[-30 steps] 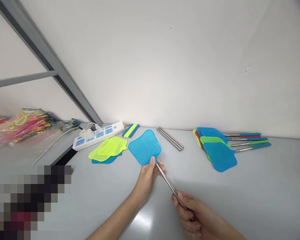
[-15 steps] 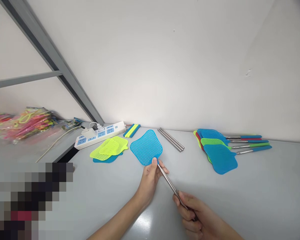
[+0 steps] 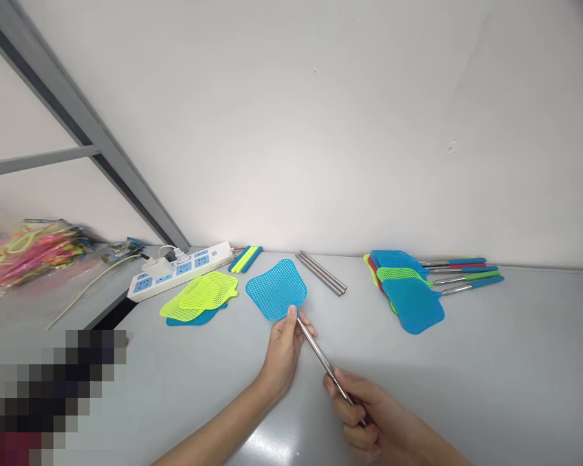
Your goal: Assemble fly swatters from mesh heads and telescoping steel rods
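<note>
My left hand pinches the neck of a blue perforated fly swatter head, thumb on top. A silver metal rod meets the head at that neck, and how deep it sits there is hidden by my fingers. Around the rod's lower part my right hand is closed. Behind the head lie several loose metal rods. Left of it are yellow-green swatter heads over a blue one.
Blue and yellow grip sleeves lie beside a white power strip with plugs in it. Several whole fly swatters are stacked at the right. Bags of colourful items are at far left. A wall backs the table.
The view has swung slightly to the right, so everything appears shifted left. Both hands keep the same hold on the swatter head and the rod.
</note>
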Motion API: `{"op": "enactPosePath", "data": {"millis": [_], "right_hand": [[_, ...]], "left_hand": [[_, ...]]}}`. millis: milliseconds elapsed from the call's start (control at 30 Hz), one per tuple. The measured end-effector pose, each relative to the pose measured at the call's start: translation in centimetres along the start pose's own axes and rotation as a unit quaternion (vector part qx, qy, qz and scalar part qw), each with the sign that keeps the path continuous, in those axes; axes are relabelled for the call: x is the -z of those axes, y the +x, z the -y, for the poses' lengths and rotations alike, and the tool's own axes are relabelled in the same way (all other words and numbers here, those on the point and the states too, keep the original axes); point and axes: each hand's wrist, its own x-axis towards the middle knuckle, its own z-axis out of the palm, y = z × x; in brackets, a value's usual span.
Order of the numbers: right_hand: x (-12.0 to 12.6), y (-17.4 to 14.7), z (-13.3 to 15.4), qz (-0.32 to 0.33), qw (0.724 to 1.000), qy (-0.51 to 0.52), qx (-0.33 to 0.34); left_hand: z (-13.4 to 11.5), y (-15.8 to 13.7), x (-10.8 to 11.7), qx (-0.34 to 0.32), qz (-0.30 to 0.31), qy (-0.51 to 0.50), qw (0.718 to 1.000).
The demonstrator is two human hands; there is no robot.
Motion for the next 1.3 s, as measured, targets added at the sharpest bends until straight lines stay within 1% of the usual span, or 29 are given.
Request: {"op": "enactPosePath", "data": {"millis": [167, 333, 433, 667, 800, 933, 1033, 1200, 1300], "right_hand": [[-0.2, 0.2, 0.0, -0.001, 0.999, -0.030, 0.023], [-0.6, 0.2, 0.3, -0.032, 0.998, -0.040, 0.028], [-0.5, 0.1, 0.6, -0.035, 0.998, -0.040, 0.033], [0.3, 0.1, 1.1, -0.042, 0.998, -0.042, 0.026], [0.3, 0.0, 1.1, -0.046, 0.996, -0.064, 0.030], [0.2, -0.1, 1.2, -0.049, 0.996, -0.070, 0.024], [0.1, -0.1, 1.3, -0.042, 0.996, -0.073, 0.014], [0.2, 0.0, 1.3, -0.025, 0.996, -0.086, 0.019], [0.2, 0.2, 1.0, -0.004, 0.994, -0.101, 0.028]], "left_hand": [[0.6, 1.0, -0.5, -0.002, -0.003, 0.014, 1.000], [0.7, 1.8, -0.7, 0.007, 0.019, -0.007, 1.000], [0.5, 2.1, -0.8, 0.019, 0.030, -0.024, 0.999], [0.5, 1.9, -0.8, 0.027, 0.019, -0.048, 0.998], [0.5, 1.7, -0.7, 0.020, 0.021, -0.070, 0.997], [0.1, 1.6, -0.5, 0.035, 0.010, -0.085, 0.996], [-0.1, 1.7, -0.5, 0.052, 0.007, -0.095, 0.994], [-0.2, 1.7, -0.4, 0.084, 0.030, -0.106, 0.990], [-0.2, 1.6, -0.3, 0.077, 0.048, -0.081, 0.993]]}}
